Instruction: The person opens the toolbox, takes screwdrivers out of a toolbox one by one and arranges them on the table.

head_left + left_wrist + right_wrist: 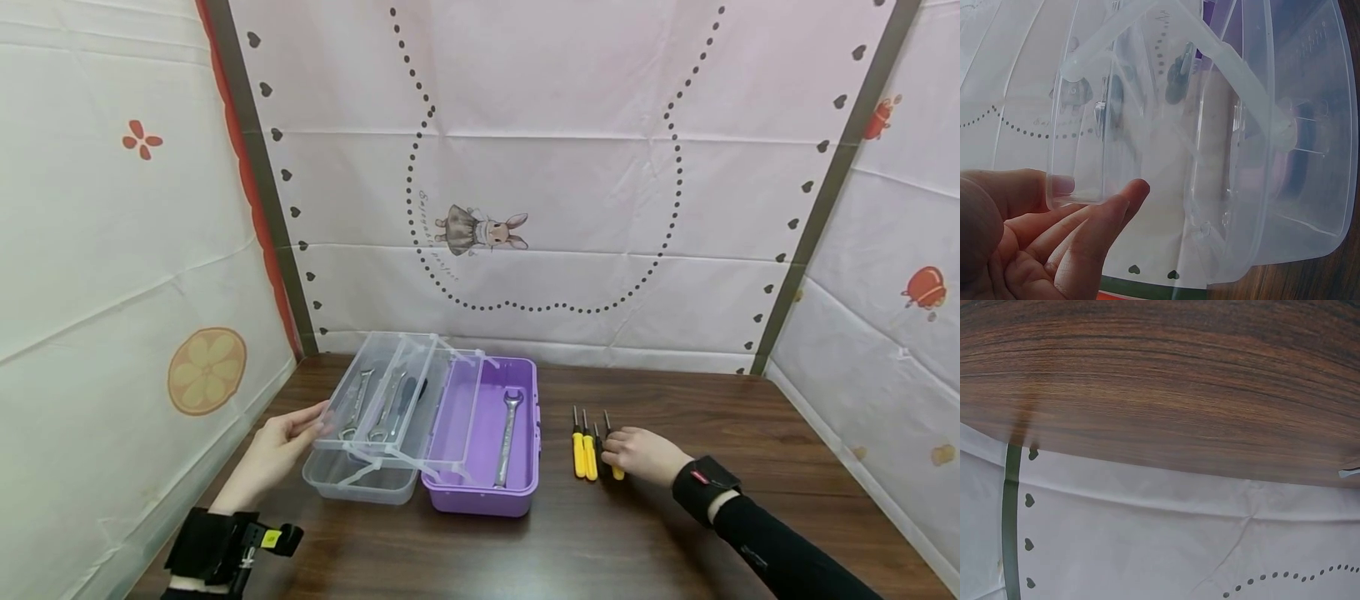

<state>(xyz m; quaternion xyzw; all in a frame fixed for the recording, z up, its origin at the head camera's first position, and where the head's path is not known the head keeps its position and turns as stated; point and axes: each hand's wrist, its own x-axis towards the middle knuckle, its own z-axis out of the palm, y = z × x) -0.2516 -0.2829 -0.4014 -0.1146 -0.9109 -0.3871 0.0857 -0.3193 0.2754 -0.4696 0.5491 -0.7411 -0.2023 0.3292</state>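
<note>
My left hand pinches the outer edge of a clear divided tray, thumb on one side and fingers on the other. Hinged arms join this tray to a purple toolbox, whose clear lid lies folded out to the left. Two wrenches, one of them a silver wrench, and a dark-handled tool show through the tray. Another wrench lies inside the purple base. Right of the box, my right hand grips the rightmost yellow-handled screwdriver, its fingers covering the middle.
Beside the right hand lie two more yellow screwdrivers, a left one and a second one, and a black-handled one. The brown wooden table is enclosed by white printed cloth at the back and sides.
</note>
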